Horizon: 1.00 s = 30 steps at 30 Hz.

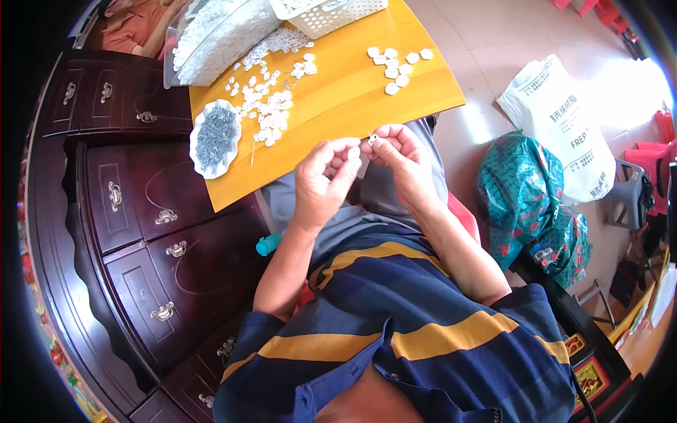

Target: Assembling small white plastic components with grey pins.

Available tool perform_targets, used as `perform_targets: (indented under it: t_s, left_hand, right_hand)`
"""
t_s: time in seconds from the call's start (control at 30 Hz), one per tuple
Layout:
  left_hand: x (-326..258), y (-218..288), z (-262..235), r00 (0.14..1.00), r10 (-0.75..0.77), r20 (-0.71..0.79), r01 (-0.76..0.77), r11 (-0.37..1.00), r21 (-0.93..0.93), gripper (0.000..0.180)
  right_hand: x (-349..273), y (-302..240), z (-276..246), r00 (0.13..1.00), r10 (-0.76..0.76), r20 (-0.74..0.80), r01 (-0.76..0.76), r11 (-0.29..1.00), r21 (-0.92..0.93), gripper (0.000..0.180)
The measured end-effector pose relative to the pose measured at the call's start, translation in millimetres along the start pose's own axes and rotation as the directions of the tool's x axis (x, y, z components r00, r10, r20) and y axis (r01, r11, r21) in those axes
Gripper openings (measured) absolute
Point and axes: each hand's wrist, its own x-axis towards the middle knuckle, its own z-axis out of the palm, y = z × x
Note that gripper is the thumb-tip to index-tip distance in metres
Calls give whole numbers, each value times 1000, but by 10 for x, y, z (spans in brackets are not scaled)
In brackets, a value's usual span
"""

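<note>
Just past the near table edge, above my lap, both hands are raised close together. My left hand [326, 182] pinches a small white plastic piece [353, 152] between thumb and fingertips. In my right hand [403, 163], thumb and forefinger close on another small white plastic piece [374, 139] with dark holes; a thin point seems to stick up from it. Loose white plastic pieces [268, 106] lie scattered on the left half of the table. Beside them a scalloped white dish [195, 161] holds many small grey metal nails or screws [216, 134].
A clear bin [171, 60] heaped with white parts and a white perforated basket [338, 21] stand at the table's far side. Several white pieces [392, 63] are grouped at right on the wooden table [338, 84]. Dark drawers [169, 247] flank the left; sacks [522, 197] sit on the right floor.
</note>
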Motion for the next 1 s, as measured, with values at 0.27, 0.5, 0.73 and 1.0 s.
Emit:
perform_targets:
  t_s: [0.27, 0.5, 0.73, 1.0]
  left_hand:
    - [115, -6, -263, 1000, 16, 9, -17, 986, 165, 27]
    - [91, 20, -282, 995, -6, 101, -3, 995, 96, 28]
    - [89, 28, -302, 993, -41, 109, 32, 996, 83, 28]
    - [108, -9, -270, 995, 3, 103, -10, 997, 72, 22]
  right_hand:
    - [-66, 63, 86, 998, 3, 59, 7, 986, -167, 15]
    - [-77, 96, 105, 995, -30, 98, 59, 950, -307, 13]
    - [-87, 96, 119, 996, -36, 86, 65, 930, -362, 11]
    - [-79, 108, 98, 993, -56, 102, 92, 918, -387, 11]
